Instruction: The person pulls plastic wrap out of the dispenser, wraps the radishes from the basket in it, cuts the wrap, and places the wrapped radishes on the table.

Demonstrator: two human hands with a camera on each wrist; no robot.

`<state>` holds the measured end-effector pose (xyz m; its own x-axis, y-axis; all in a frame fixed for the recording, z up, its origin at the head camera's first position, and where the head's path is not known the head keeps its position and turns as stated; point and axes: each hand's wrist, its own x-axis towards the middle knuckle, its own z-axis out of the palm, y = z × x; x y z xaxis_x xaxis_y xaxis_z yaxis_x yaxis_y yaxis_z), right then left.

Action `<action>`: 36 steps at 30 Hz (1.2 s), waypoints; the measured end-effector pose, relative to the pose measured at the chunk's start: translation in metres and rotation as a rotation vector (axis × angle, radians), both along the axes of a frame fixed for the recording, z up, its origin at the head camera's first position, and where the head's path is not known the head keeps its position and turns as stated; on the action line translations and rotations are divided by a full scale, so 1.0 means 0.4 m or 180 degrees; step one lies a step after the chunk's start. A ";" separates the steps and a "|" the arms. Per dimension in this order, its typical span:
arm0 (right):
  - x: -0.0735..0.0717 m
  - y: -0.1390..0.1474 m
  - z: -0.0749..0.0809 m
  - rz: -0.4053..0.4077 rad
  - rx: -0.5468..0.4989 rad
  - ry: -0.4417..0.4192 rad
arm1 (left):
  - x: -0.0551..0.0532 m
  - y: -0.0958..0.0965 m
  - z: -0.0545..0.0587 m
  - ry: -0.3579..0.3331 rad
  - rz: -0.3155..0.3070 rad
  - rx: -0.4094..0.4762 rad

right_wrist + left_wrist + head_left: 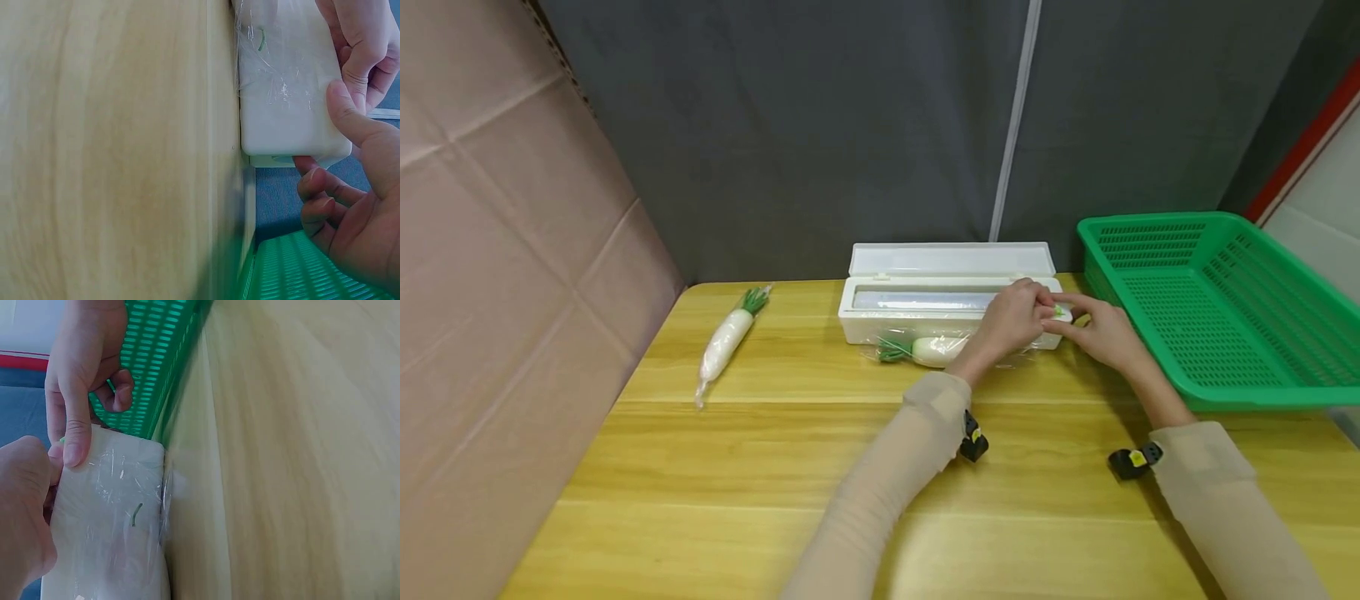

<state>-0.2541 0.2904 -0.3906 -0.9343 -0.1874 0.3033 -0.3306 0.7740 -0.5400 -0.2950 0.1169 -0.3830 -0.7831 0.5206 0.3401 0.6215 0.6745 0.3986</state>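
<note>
A white cling film dispenser box (880, 323) stands at the back of the table with its lid (951, 260) raised. Over its right end my left hand (1015, 317) curls its fingers and pinches at a small green slider (1058, 310); the fingertips are partly hidden. My right hand (1101, 333) grips that same end, thumb (350, 115) on the box and other fingers bent round the end face. Clear film hangs down the front of the box, over a white radish (934, 351) with green tops (893, 350), lying along the box. My left forearm covers part of the radish.
A second white radish (726, 340), wrapped in film, lies at the left of the wooden table (760, 483). Close to the box's right end stands a green plastic basket (1206, 392). A grey curtain (775, 142) closes off the back, a pinkish cloth (512, 250) the left.
</note>
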 end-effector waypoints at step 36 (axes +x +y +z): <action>0.000 0.000 0.003 -0.0004 -0.0073 -0.0345 | 0.003 -0.042 -0.009 0.0114 0.0008 0.0272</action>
<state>-0.2542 0.2904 -0.3896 -0.9621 -0.1803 0.2046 -0.2682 0.7615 -0.5900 -0.2938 0.1001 -0.3867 -0.7710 0.4866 0.4108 0.6346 0.6406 0.4323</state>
